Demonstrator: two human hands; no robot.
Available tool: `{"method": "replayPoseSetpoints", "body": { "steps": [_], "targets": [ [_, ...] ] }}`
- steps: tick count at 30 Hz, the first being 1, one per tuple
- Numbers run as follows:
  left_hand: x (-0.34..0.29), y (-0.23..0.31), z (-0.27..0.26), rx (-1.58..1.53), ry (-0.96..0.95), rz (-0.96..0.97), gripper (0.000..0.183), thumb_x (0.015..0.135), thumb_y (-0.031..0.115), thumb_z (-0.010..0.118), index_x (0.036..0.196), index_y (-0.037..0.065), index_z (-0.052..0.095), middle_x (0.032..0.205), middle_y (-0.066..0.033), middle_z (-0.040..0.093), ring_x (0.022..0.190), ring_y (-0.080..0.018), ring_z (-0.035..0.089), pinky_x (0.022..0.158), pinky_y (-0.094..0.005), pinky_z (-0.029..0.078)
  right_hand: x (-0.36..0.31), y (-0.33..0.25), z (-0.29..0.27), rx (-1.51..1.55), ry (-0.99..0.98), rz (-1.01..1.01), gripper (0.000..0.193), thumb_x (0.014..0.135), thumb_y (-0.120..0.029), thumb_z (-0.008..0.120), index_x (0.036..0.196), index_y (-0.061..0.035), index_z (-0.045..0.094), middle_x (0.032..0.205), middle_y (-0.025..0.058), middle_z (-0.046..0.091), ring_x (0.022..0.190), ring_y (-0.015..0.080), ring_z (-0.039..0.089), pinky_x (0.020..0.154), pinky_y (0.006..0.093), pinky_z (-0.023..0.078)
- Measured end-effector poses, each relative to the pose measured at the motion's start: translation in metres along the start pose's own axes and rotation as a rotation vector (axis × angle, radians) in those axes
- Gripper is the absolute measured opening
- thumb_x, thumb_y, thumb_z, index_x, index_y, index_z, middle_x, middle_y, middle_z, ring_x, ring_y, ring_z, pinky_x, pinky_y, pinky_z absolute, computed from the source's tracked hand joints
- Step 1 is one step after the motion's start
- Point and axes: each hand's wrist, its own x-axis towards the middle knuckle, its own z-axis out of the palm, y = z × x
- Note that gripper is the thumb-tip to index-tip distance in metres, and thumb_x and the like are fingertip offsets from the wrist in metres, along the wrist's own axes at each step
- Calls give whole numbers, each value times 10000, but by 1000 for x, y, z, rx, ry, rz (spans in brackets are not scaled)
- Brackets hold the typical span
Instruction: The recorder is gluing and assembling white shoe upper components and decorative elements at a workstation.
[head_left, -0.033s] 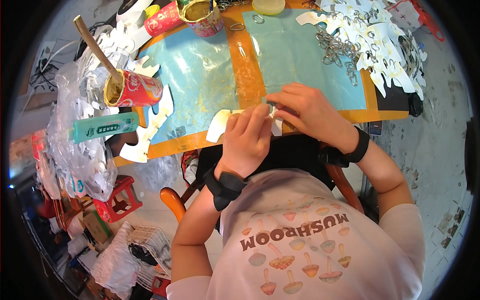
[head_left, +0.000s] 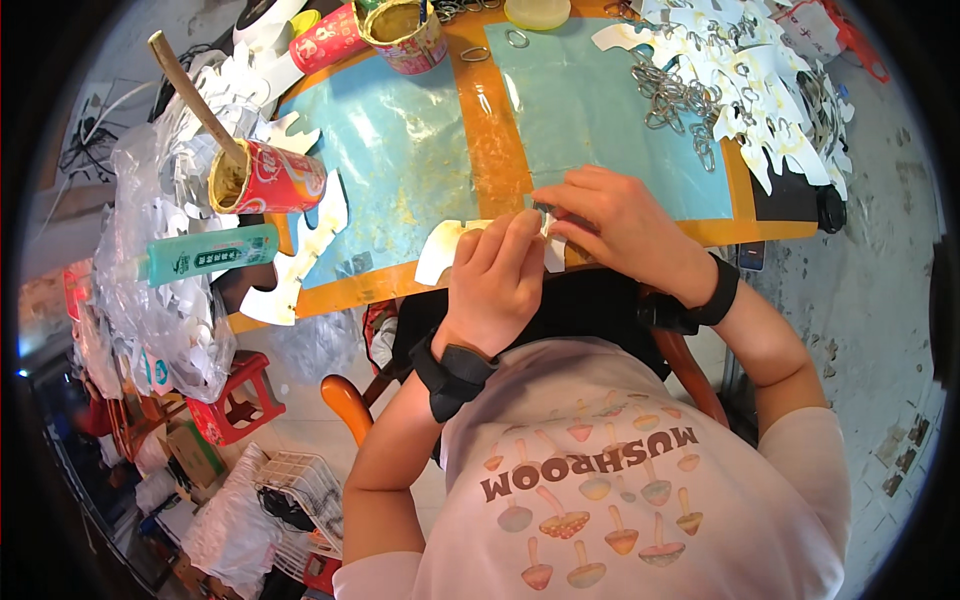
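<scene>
L hand [head_left: 496,272] – grip pinching white, yellow-stained curved piece [head_left: 438,254] at blue/orange counter [head_left: 395,150] edge – R hand [head_left: 618,222] adj., can't tell grip

Wears pale short-sleeved shirt [head_left: 725,525], printed with coloured mushrooms [head_left: 563,524] and dark lettering [head_left: 580,466]; also black wristbands [head_left: 455,384], left and right.

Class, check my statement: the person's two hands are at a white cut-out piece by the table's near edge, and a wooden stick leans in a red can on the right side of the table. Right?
Not quite: the head view shows the wooden stick leaning in the red can on the left side of the table.
</scene>
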Motion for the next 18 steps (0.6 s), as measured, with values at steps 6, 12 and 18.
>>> {"method": "replayPoseSetpoints", "body": {
  "steps": [6,12,18],
  "targets": [
    [2,10,-1,64,-20,-80,169,703,31,675,870,41,654,1152,-95,598,1009,-268,603,811,-371,431,1,5,-10,127,-73,26,284,819,-41,659,1104,-31,654,845,107,626,758,281,599,677,379,490],
    [4,14,-2,91,-55,-95,200,689,34,669,887,39,646,1177,-103,590,1035,-264,597,809,-367,433,-11,-4,0,455,97,238,439,791,67,547,1213,-46,596,901,110,661,774,296,631,703,340,529],
    [9,14,-6,120,-39,-79,48,741,33,648,779,9,632,1164,-101,607,1021,-218,595,763,-341,421,-20,-1,4,259,252,-85,514,755,128,544,1246,-25,554,969,103,650,936,314,606,748,345,529]
  ]
}}
